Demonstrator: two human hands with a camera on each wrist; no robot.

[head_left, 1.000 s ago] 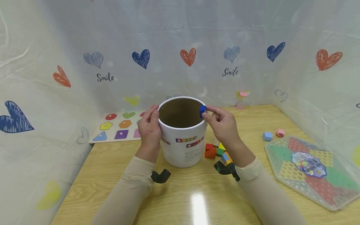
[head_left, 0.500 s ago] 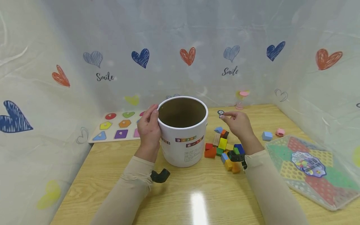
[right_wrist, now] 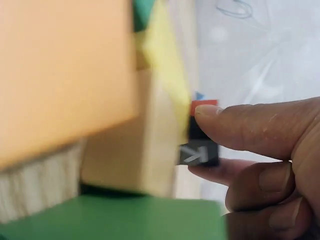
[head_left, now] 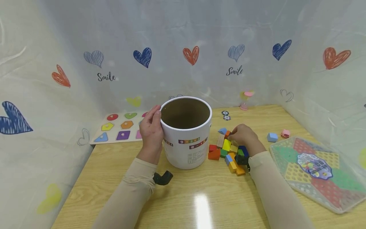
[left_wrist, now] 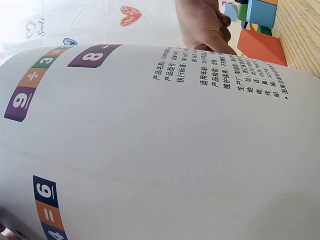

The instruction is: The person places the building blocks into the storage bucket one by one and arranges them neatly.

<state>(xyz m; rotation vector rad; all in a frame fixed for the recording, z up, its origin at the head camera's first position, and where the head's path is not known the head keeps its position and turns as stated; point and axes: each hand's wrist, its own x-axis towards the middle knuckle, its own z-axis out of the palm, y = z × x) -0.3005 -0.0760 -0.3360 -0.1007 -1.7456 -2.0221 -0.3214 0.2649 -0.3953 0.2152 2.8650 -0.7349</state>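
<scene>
My left hand [head_left: 151, 127] holds the left side of a tall white bucket [head_left: 184, 149] at its rim. The bucket stands upright, and sums are printed on its wall, filling most of the left wrist view. My right hand [head_left: 244, 136] is low over the far right part of a pile of coloured wooden blocks [head_left: 226, 145]. Between thumb and forefinger it pinches a small dark block [right_wrist: 200, 155] with a pale mark, seen in the right wrist view. A red-orange face [right_wrist: 205, 103] shows under the thumb tip. A blurred green block [right_wrist: 120, 220] looms close to the camera.
Two black-and-white round chips [head_left: 226, 115] lie behind the pile. Right of it are a light blue block [head_left: 272, 137], a pink pig figure [head_left: 285, 133] and a hexagonal bagged game board [head_left: 303, 187]. A shape puzzle board [head_left: 111, 140] lies back left; a pink hourglass-like item [head_left: 244, 101] stands at the back.
The right hand has left the bucket's rim, where it held a blue block, and moved right, then down to the pile. The blue block is no longer in its fingers. The left hand has stayed.
</scene>
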